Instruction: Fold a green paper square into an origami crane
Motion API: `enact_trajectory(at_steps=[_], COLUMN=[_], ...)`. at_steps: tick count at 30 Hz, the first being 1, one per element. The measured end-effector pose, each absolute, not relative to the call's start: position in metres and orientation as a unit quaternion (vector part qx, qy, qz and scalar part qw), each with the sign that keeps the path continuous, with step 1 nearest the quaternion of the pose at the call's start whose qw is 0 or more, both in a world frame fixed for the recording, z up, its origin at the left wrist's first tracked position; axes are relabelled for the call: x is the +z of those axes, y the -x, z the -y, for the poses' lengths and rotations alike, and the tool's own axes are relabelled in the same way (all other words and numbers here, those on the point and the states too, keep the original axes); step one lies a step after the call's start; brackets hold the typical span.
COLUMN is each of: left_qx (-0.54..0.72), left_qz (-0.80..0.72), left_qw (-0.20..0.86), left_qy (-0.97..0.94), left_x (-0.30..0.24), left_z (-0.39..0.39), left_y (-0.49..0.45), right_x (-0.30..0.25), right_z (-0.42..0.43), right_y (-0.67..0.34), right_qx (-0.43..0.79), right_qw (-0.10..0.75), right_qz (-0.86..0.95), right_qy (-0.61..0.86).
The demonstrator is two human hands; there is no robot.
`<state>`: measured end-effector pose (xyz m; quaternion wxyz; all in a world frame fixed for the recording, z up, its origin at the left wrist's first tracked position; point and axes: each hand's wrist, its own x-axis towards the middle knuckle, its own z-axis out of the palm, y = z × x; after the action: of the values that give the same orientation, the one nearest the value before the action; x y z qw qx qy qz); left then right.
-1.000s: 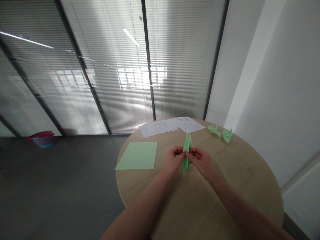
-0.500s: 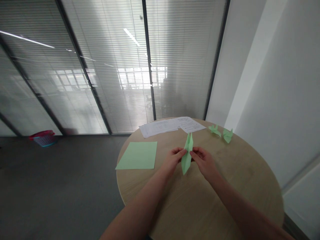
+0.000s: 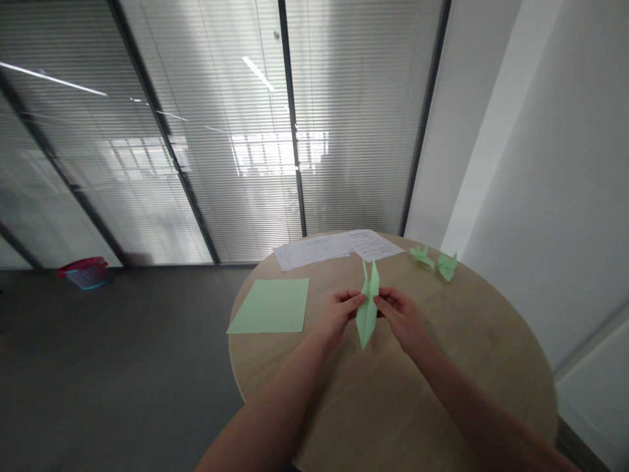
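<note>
Between my two hands stands a folded piece of light green paper (image 3: 367,313), long and narrow, with a crease down its middle. Its lower end comes to one point, and two narrow tips part at the top. My left hand (image 3: 343,314) pinches the left edge, thumb in front and fingers behind. On the right edge my right hand (image 3: 399,316) has a similar pinch. Parts of the fingers are hidden behind the paper. To the left of my hands, a flat stack or sheet of green paper (image 3: 273,305) lies on the round wooden table (image 3: 383,400).
Printed white sheets (image 3: 319,250) lie overlapping at the table's far edge. Two folded green paper figures (image 3: 447,266) sit at the back right. A red and blue basket (image 3: 86,273) stands on the floor at far left. Glass panels with blinds and a white wall (image 3: 550,164) border the table.
The folded paper has opened slightly along its crease, and its two top tips have spread farther apart. Its lower point sits a little lower. Both hands stay almost in place.
</note>
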<state>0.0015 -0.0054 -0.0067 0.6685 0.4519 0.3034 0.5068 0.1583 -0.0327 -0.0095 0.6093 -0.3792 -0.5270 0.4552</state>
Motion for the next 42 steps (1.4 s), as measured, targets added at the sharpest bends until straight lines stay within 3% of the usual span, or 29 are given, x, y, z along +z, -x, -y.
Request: enact_trajectory(at_steps=[28,42], left_qx=[0.569,0.581], left_qz=[-0.373,-0.327], left_qw=[0.38,0.512], left_qy=[-0.627,-0.542], left_x=[0.004,0.002], left_z=[0.016,0.008], left_y=[-0.002,-0.004], right_x=[-0.009,-0.008], right_z=[0.033,0.033], right_y=[-0.159,-0.16], right_qx=[0.485,0.505], right_qw=[0.615,0.611], right_qz=[0.497,0.488], right_qy=[0.373,0.367])
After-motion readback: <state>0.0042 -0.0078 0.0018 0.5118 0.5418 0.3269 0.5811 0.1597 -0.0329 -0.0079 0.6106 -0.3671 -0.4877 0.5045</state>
